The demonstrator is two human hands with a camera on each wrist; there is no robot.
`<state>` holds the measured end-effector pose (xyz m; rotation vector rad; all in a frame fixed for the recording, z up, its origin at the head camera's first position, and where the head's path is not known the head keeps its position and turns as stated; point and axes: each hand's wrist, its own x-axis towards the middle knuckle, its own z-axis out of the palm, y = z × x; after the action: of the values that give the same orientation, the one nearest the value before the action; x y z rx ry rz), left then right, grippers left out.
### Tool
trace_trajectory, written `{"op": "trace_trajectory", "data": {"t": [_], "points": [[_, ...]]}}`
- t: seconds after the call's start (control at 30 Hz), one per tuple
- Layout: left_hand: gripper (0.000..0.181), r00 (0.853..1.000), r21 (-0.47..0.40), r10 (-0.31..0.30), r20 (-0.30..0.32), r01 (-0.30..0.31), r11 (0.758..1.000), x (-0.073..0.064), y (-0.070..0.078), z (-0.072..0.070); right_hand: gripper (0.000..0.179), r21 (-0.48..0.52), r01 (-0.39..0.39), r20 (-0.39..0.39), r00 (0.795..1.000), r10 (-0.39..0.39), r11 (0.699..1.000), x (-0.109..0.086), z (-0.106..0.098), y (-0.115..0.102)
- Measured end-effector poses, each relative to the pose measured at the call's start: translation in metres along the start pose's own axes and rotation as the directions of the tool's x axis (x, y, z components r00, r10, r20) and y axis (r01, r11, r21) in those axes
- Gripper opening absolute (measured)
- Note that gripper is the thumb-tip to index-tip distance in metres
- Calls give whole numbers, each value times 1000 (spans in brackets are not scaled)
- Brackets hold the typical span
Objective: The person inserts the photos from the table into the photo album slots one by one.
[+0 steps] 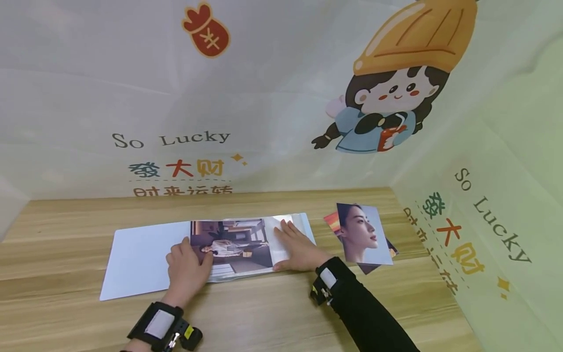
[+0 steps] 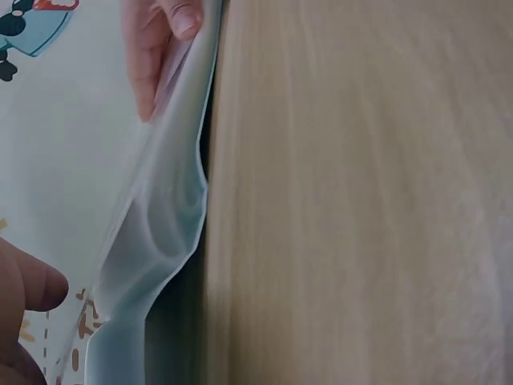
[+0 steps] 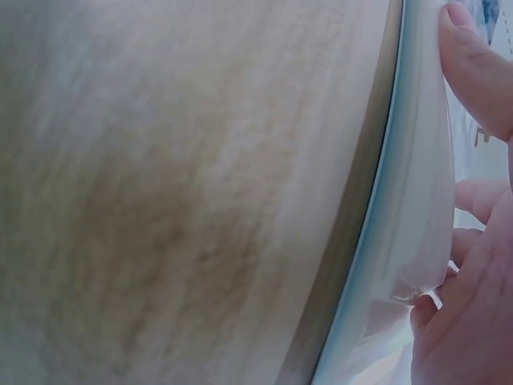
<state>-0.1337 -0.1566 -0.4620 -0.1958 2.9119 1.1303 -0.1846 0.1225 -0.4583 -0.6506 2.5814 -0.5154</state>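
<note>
An open photo album (image 1: 136, 264) lies on the wooden table, its pale blue-white cover panel to the left. On the right half, a photo (image 1: 248, 234) of a seated person in a room lies sideways under a clear plastic sleeve (image 1: 277, 244). My left hand (image 1: 188, 266) rests at the photo's left edge, fingers slightly bent and thumb on its lower left. Spread over the sleeve's right end is my right hand (image 1: 301, 249), its fingers straight. The left wrist view shows the album's pages (image 2: 152, 233) bulging up, with my left thumb (image 2: 36, 285) beside them.
Right of the album lies a small stack of loose photos (image 1: 362, 237), a side-face portrait on top. A printed cloth (image 1: 272, 122) with cartoon figures stands behind the table (image 1: 272, 318) and along its right side. Each wrist wears a black strap with a camera.
</note>
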Motion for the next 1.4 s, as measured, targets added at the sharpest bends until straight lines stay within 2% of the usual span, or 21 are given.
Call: {"op": "trace_trajectory", "data": {"t": [0.13,0.27,0.53,0.8,0.97,1.1,1.23,1.4], "points": [[76,998,43,13,55,-15,999,-3,4,7,101,44,-3,-7,1000,3,999,0,0,1],[78,993,105,49,106,-61,993,-7,9,12,102,98,-11,-11,1000,12,995,-1,0,0],[75,980,210,104,169,-139,968,-12,20,21,99,120,-16,-13,1000,18,993,0,-2,-2],[73,979,251,123,161,-161,954,-15,27,26,99,108,-22,0,1000,22,994,1,0,-2],[71,977,292,145,158,-187,938,-15,27,25,95,48,43,-5,999,-42,998,-3,0,-1],[70,974,322,151,168,-199,925,-15,26,24,100,-43,74,-7,997,-74,996,-5,3,-3],[70,971,312,149,189,-203,928,-14,24,19,103,-146,62,-6,998,-63,987,-9,10,-7],[72,972,273,148,184,-196,942,-15,22,12,93,-212,66,3,998,-67,975,-17,12,-16]]}}
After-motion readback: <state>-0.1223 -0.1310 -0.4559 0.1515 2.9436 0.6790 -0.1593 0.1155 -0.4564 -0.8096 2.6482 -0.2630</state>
